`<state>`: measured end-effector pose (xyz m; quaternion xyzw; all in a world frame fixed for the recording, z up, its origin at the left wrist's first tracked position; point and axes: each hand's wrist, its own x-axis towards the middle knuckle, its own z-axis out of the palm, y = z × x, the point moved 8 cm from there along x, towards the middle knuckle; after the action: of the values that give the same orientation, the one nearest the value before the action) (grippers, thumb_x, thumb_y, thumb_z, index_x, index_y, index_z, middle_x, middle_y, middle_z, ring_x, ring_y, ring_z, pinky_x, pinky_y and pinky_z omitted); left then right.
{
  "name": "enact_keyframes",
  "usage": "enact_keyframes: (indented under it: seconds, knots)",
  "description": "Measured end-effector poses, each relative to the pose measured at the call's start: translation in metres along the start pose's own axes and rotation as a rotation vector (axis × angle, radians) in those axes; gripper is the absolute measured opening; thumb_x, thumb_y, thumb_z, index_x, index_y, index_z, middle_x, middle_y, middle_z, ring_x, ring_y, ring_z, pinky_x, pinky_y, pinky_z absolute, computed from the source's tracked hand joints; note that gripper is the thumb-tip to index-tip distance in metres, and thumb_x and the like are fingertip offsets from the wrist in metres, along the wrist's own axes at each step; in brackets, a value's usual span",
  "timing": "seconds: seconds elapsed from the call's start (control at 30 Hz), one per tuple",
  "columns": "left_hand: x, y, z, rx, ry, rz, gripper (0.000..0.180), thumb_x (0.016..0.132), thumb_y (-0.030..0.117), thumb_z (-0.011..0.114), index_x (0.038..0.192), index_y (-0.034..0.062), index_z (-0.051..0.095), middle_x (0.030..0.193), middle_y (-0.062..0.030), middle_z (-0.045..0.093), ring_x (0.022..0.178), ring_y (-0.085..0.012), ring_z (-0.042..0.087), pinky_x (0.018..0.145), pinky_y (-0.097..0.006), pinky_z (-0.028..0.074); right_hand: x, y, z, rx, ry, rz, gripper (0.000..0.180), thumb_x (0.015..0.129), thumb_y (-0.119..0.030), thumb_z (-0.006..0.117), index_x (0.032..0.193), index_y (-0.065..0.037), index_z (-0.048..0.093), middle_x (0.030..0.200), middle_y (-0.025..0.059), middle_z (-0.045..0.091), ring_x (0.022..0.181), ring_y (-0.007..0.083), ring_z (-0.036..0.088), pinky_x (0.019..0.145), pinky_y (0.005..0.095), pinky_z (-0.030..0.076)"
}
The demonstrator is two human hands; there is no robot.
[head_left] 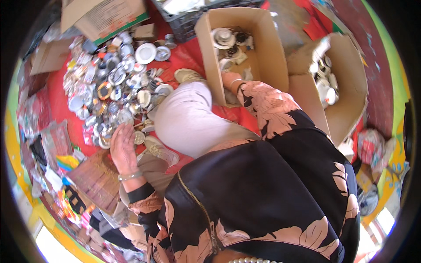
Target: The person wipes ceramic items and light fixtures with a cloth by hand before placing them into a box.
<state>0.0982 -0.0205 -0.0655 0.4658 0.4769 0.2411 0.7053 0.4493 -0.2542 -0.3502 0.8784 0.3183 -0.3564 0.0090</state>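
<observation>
My left hand (123, 148) is at the near edge of a heap of small round lamp parts (117, 76) on a red sheet. Its fingers are stretched out, and I see nothing held in them. The heap mixes white, silver and clear discs, rings and caps. My right hand (230, 80) is at the near left side of a tall cardboard box (267, 52). Its fingers are hidden, so whether it grips anything does not show. Farther inside that box lie white round lamp fittings (223, 38) and a few dark pieces.
A second open cardboard box (351, 83) at the right holds white fittings (325, 83). A black plastic crate (182, 22) and another carton (103, 17) stand at the back. Near left are a brown wooden-looking board (98, 177) and assorted bags. My shoes rest beside the heap.
</observation>
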Motion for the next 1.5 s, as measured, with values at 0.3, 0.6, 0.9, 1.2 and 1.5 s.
enact_keyframes:
  seconds: [0.3,0.6,0.9,1.2,1.5]
  knots:
    - [0.004,0.005,0.01,-0.019,-0.025,-0.022,0.031,0.089,0.012,0.046,0.115,-0.0044,0.049,0.108,-0.0182,0.058,0.1,-0.0231,0.057,0.086,-0.031,0.044,0.011,-0.016,0.007,-0.126,-0.068,-0.142,0.036,0.085,-0.027,0.042,0.102,-0.004,0.063,0.109,0.0176,0.059,0.101,0.0315,0.058,0.083,0.0398,0.046]
    - [-0.002,0.01,-0.009,-0.031,0.045,0.022,0.027,0.089,0.012,0.048,0.109,-0.0036,0.053,0.101,-0.0166,0.06,0.095,-0.0217,0.059,0.082,-0.03,0.046,0.012,-0.013,0.02,-0.167,-0.145,-0.143,0.035,0.083,-0.031,0.047,0.107,-0.011,0.062,0.116,0.0135,0.056,0.104,0.0306,0.056,0.085,0.0397,0.046]
    - [0.007,0.012,-0.05,-0.022,0.159,0.105,0.025,0.084,0.021,0.054,0.096,0.0006,0.062,0.097,-0.0089,0.063,0.098,-0.0195,0.056,0.088,-0.035,0.037,-0.048,-0.076,-0.196,-0.933,0.341,-0.539,0.017,0.076,-0.021,0.054,0.077,-0.013,0.069,0.08,0.0078,0.067,0.079,0.0244,0.064,0.068,0.0382,0.05]
    - [0.093,-0.257,-0.099,1.683,-0.075,0.013,0.023,0.077,0.021,0.055,0.092,0.0042,0.061,0.088,-0.0181,0.062,0.081,-0.0328,0.061,0.075,-0.038,0.049,-0.242,-0.283,-0.268,1.495,0.039,-1.024,0.03,0.087,-0.021,0.047,0.103,0.003,0.055,0.089,0.0137,0.061,0.075,0.0199,0.061,0.066,0.0313,0.052]
    - [0.105,-0.347,-0.097,1.408,0.042,-0.347,0.024,0.076,0.019,0.059,0.094,0.0032,0.059,0.088,-0.0181,0.061,0.083,-0.0319,0.061,0.077,-0.039,0.049,-0.246,-0.313,-0.214,1.304,-0.331,-1.205,0.037,0.084,-0.012,0.053,0.117,0.004,0.046,0.107,0.0127,0.058,0.092,0.0206,0.059,0.077,0.0304,0.049]
